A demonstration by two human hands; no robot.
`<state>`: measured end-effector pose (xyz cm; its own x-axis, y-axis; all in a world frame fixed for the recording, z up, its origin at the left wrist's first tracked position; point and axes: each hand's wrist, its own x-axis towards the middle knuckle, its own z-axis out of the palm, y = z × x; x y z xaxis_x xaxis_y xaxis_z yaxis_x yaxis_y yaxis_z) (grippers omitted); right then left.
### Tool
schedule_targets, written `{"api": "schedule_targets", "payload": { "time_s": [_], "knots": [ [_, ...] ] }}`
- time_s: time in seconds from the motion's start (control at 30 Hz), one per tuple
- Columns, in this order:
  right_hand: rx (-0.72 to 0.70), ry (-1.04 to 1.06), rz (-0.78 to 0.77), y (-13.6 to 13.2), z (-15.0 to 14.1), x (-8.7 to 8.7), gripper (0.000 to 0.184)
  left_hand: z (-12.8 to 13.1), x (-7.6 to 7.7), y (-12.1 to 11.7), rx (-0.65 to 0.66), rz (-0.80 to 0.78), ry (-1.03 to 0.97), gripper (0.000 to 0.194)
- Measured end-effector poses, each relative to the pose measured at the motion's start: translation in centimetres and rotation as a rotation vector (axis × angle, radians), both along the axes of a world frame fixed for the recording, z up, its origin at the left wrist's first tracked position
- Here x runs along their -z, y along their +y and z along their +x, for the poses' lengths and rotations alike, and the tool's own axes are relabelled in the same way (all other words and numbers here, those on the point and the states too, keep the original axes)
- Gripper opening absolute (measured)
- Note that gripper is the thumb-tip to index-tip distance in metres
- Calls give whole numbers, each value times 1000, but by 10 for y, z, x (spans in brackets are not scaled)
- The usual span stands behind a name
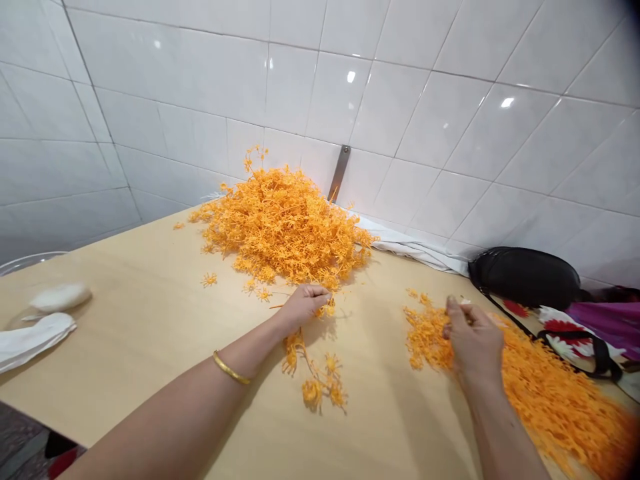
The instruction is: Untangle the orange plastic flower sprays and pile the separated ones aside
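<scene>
My left hand (306, 305), a gold bangle on its wrist, is closed around an orange artificial flower sprig (313, 393). The sprig's branches hang below the fist, and a bit of stem sticks out to the left. Just beyond this hand rises a large heap of loose orange artificial flowers (285, 223). My right hand (473, 337) is pinched, thumb against fingers, over the left end of a second orange pile (555, 400). Whatever lies between those fingertips, if anything, is too small to make out.
A black bag (525, 277) with a strap and a purple cloth (600, 323) lie at the right. White cloth (420, 252) runs along the tiled wall (200, 60). A white wad (60, 297) and a white cloth strip (35, 341) sit at the table's (150, 307) left.
</scene>
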<state>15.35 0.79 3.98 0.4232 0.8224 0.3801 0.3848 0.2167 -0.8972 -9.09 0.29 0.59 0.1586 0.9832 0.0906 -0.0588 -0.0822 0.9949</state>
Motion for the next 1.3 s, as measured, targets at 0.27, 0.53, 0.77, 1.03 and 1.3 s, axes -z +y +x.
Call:
{"api": "schedule_targets", "payload": {
  "time_s": [0.27, 0.53, 0.77, 1.03, 1.3],
  "knots": [
    [-677, 273, -370, -21, -69, 14, 29, 12, 2, -3, -59, 140, 136, 31],
    [-835, 194, -451, -27, -93, 25, 32, 20, 5, -8, -38, 191, 130, 26],
    [-720, 438, -410, -22, -80, 11, 29, 17, 5, -5, 8, 207, 224, 28],
    [-463, 641, -145, -19, -39, -15, 19, 15, -3, -9, -67, 50, 177, 37],
    [-757, 250, -410, -34, -86, 15, 24, 13, -6, -9, -68, -70, 40, 60]
  ]
}}
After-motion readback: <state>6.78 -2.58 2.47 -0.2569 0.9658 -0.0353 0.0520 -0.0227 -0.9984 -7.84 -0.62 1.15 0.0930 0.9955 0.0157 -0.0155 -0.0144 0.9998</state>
